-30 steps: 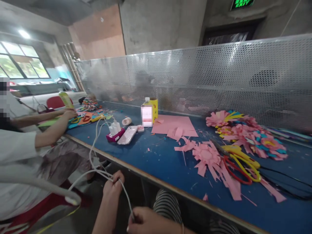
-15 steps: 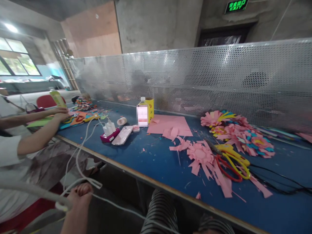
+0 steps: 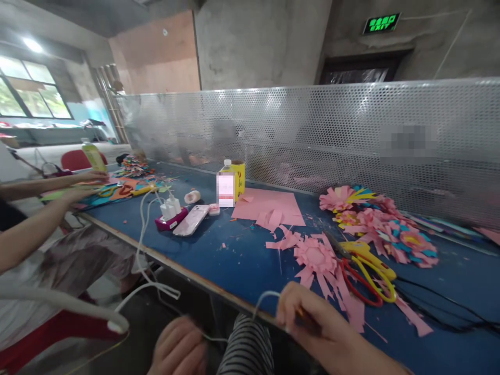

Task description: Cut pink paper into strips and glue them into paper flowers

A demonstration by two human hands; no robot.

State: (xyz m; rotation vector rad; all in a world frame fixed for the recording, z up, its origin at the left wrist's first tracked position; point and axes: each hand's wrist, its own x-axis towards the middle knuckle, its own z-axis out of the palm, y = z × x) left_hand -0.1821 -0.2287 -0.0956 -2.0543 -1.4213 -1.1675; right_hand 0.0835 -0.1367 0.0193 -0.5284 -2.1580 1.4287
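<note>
In the head view my right hand (image 3: 308, 320) is raised over the table's front edge, its fingers pinched on a thin white cable (image 3: 265, 298). The cable loops down from those fingertips toward my lap. Lower and to the left, my left hand (image 3: 179, 346) is curled and smeared by motion, the cable running close beside it; whether it grips the cable I cannot tell. Beyond my right hand lie a pink paper rosette (image 3: 315, 258) with cut strips, scissors with red handles (image 3: 361, 286) and a yellow-handled tool (image 3: 367, 260), which is perhaps a glue gun.
On the blue table (image 3: 203, 260) are a phone (image 3: 191, 220), a purple power strip (image 3: 172, 219), a bottle (image 3: 226, 187), pink paper (image 3: 273, 203) and paper flowers (image 3: 390, 224). A perforated metal screen (image 3: 273, 130) stands behind. Another person's arm (image 3: 42, 229) reaches in at left.
My right hand has come into view with the cable at its fingertips. My left hand has moved right, away from the thick white tube. The co-worker's hands have shifted slightly left.
</note>
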